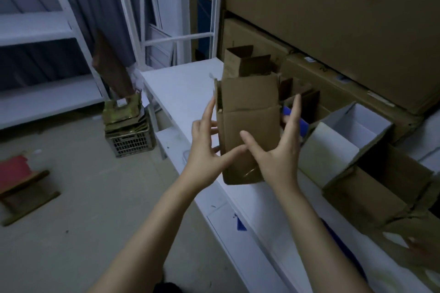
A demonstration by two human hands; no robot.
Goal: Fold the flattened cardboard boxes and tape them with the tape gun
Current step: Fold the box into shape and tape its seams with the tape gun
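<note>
At least three big cartons stacked at the back, one white table below them. Four open boxes stand on it. One small box is up off the table, upright, top flaps open. The left hand pinches its left edge, and the right hand presses straight, spread fingers against its right side.

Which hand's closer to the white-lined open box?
Right. The right hand is at the right side of the held small box, just left of the white-lined box; the left hand grips the opposite left edge, farther away.
</note>
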